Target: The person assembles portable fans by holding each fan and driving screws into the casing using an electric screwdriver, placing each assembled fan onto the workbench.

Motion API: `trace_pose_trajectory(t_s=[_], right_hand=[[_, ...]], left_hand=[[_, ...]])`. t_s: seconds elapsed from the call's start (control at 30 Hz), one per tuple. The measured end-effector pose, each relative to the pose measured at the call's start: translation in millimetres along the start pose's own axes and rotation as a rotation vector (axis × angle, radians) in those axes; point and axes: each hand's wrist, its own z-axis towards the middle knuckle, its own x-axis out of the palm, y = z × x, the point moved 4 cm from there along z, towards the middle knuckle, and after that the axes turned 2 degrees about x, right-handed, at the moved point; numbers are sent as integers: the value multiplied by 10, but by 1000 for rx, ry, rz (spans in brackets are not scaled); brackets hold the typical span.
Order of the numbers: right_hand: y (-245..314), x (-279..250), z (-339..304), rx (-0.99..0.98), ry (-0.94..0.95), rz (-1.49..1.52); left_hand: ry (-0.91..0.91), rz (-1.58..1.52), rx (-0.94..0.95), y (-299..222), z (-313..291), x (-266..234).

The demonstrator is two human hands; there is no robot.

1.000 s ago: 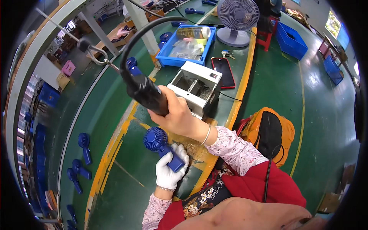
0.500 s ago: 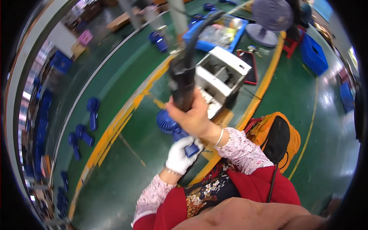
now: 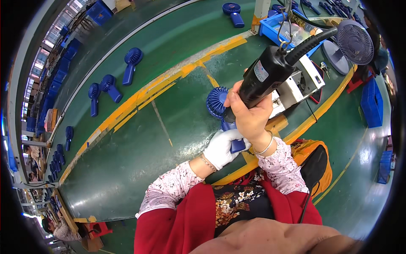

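My left hand (image 3: 221, 149), in a white glove, is closed around the handle of a blue handheld fan (image 3: 217, 103). The fan lies on the green table, its round grille pointing away from me. My bare right hand (image 3: 252, 116) grips a black electric screwdriver (image 3: 264, 76), which hangs by a metal hook and has a thick cable at its top. The screwdriver slants down toward the fan's handle just below the grille. Its tip is hidden behind my right fingers, so contact with the fan cannot be made out.
Beyond my right hand stands a white divided box (image 3: 292, 91), with a blue tray (image 3: 270, 28) of bagged parts behind it. A grey desk fan (image 3: 354, 44) is at the far right. Several blue handheld fans (image 3: 132, 63) lie on the green strip past the yellow tape.
The screwdriver has come down from a raised, near-upright position to a slant over the fan's handle. My view has shifted, so the surroundings appear displaced. Both hands keep their holds.
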Motion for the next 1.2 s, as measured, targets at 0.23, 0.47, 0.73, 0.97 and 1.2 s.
trace_pose_trajectory(t_s=[0.23, 0.47, 0.73, 0.97, 1.2], right_hand=[[-187, -25, -144, -1, 79, -203], [-208, 26, -79, 42, 95, 9], [-178, 46, -25, 80, 142, 151], [-1, -86, -30, 13, -1, 137], [-113, -171, -4, 130, 27, -92]], left_hand=[[127, 136, 62, 49, 105, -167], [199, 471, 232, -54, 70, -163], [118, 136, 27, -73, 28, -55], [213, 46, -162, -4, -11, -157], [160, 474, 46, -775, 11, -14]])
